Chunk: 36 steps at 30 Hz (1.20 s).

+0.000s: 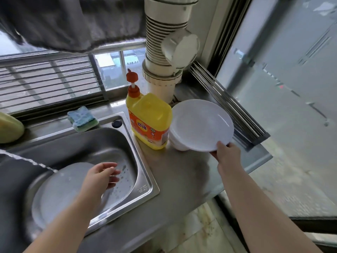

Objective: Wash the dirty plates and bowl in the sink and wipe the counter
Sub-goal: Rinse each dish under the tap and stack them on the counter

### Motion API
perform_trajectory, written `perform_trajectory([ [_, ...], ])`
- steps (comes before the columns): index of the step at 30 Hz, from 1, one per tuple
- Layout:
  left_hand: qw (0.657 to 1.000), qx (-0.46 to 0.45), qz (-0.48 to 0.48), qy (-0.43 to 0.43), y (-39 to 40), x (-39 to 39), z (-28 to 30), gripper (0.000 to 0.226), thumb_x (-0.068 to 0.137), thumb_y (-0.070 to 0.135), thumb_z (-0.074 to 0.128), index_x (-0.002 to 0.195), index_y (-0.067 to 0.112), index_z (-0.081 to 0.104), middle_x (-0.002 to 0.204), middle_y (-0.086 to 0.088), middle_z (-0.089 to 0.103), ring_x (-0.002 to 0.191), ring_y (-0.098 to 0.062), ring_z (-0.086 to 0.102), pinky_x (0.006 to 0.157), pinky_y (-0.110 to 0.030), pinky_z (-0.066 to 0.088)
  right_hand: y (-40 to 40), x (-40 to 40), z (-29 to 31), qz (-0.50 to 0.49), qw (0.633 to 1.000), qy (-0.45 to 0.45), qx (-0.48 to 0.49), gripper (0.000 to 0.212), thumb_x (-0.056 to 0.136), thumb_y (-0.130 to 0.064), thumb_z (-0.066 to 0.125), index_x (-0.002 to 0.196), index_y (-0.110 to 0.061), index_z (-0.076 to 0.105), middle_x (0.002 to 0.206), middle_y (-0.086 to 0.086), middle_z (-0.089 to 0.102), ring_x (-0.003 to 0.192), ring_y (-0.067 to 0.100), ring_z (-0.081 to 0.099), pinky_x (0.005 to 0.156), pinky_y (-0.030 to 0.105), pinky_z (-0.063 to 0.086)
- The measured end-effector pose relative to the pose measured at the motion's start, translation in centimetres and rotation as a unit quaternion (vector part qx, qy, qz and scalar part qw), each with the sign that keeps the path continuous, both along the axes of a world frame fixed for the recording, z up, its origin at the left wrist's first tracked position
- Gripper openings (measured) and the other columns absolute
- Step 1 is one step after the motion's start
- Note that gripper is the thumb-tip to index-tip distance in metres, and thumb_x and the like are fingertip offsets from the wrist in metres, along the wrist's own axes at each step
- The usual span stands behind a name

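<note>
My right hand [227, 152] pinches the white plate [201, 125] by its lower rim, right of centre; stiff, light, probably slippery. Left hand [102, 175] hangs open over the sink [144, 181]

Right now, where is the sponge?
In the head view, the sponge lies on the ledge behind the sink, at its back rim, left of the yellow detergent bottle.
</note>
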<state>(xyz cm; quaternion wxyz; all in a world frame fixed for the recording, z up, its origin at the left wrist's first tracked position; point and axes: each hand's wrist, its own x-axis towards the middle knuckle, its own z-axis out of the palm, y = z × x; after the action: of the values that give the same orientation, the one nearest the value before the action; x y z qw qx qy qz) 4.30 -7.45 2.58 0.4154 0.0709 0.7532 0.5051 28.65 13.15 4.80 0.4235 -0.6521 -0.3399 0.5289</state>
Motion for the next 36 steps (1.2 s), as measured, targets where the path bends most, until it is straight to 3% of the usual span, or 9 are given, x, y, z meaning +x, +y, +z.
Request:
perform_trajectory([
  [5,1.000,-0.007,0.014,-0.027,-0.3,0.2,-1.1,0.019,0.097,-0.001,0.043,0.092,0.006,0.060,0.085,-0.019,0.064,0.065,-0.025,0.055,0.064,-0.034,0.046,0.0,-0.6,-0.9,0.031,0.999,-0.033,0.009,0.013,0.087,-0.002,0.052,0.098,-0.003,0.061,0.088,0.010,0.064,0.075,0.020,0.061,0.073,0.040,0.058],
  [9,0.999,-0.012,0.015,-0.038,-0.3,0.2,-1.4,0.019,0.097,-0.001,0.043,0.091,0.006,0.060,0.084,-0.018,0.064,0.063,-0.025,0.055,0.060,-0.032,0.045,0.1,-1.1,-2.2,0.048,0.998,-0.042,-0.028,0.018,0.083,-0.015,0.059,0.097,-0.004,0.062,0.094,0.010,0.066,0.091,0.030,0.064,0.085,0.048,0.055],
  [12,0.999,-0.020,0.017,-0.047,-0.5,-0.1,-1.6,0.018,0.098,0.001,0.043,0.094,0.005,0.061,0.085,-0.017,0.065,0.065,-0.025,0.057,0.061,-0.032,0.047,0.1,-1.4,-2.5,0.055,0.997,-0.039,-0.047,0.032,0.084,-0.018,0.060,0.112,-0.003,0.060,0.107,0.013,0.066,0.099,0.033,0.063,0.090,0.051,0.052],
  [18,0.997,-0.033,0.022,-0.061,-1.2,-0.7,-1.7,0.018,0.098,0.002,0.043,0.095,0.002,0.060,0.084,-0.018,0.063,0.069,-0.027,0.058,0.065,-0.034,0.048,0.0,-1.2,-1.5,0.073,0.993,0.026,-0.087,0.022,0.092,-0.009,0.054,0.114,-0.005,0.053,0.111,0.015,0.062,0.087,0.026,0.063,0.076,0.036,0.056],
  [25,0.996,-0.048,0.029,-0.070,-2.1,-1.7,-2.2,0.017,0.098,0.002,0.043,0.096,0.002,0.060,0.083,-0.017,0.063,0.067,-0.027,0.057,0.065,-0.035,0.049,-1.5,-1.4,-0.4,0.061,0.993,-0.010,-0.100,0.032,0.092,-0.038,0.054,0.104,-0.009,0.055,0.087,0.009,0.061,0.074,0.020,0.059,0.058,0.030,0.045],
  [29,0.994,-0.062,0.045,-0.081,-3.5,-2.8,-2.3,0.016,0.099,0.005,0.043,0.097,0.003,0.059,0.086,-0.018,0.063,0.070,-0.026,0.057,0.063,-0.033,0.049,-5.6,-2.8,-1.0,0.019,0.994,-0.104,0.009,0.025,0.088,-0.041,0.047,0.076,-0.020,0.048,0.070,0.003,0.048,0.068,0.024,0.045,0.062,0.036,0.036],
  [31,0.992,-0.071,0.049,-0.087,-4.5,-3.5,-2.4,0.016,0.100,0.006,0.042,0.098,0.004,0.058,0.088,-0.018,0.062,0.072,-0.027,0.058,0.062,-0.032,0.049,-8.5,-4.6,-1.0,0.082,0.988,-0.112,0.065,0.024,0.085,-0.037,0.047,0.066,-0.022,0.045,0.065,0.001,0.048,0.065,0.021,0.044,0.064,0.037,0.036],
  [33,0.991,-0.079,0.061,-0.085,-5.8,-4.6,-2.7,0.017,0.100,0.005,0.041,0.099,0.003,0.057,0.088,-0.017,0.062,0.071,-0.026,0.057,0.061,-0.031,0.048,-10.9,-7.5,-0.7,0.192,0.973,-0.101,0.085,0.021,0.090,-0.023,0.050,0.070,-0.016,0.052,0.060,0.000,0.051,0.058,0.016,0.047,0.059,0.033,0.040],
  [36,0.988,-0.097,0.087,-0.076,-8.3,-6.8,-3.4,0.017,0.099,0.006,0.041,0.102,0.006,0.058,0.090,-0.014,0.064,0.072,-0.025,0.059,0.062,-0.030,0.048,-13.4,-13.2,-0.6,0.379,0.918,-0.081,0.081,0.016,0.094,-0.014,0.052,0.079,-0.011,0.058,0.056,-0.003,0.055,0.051,0.009,0.051,0.054,0.022,0.044],
])
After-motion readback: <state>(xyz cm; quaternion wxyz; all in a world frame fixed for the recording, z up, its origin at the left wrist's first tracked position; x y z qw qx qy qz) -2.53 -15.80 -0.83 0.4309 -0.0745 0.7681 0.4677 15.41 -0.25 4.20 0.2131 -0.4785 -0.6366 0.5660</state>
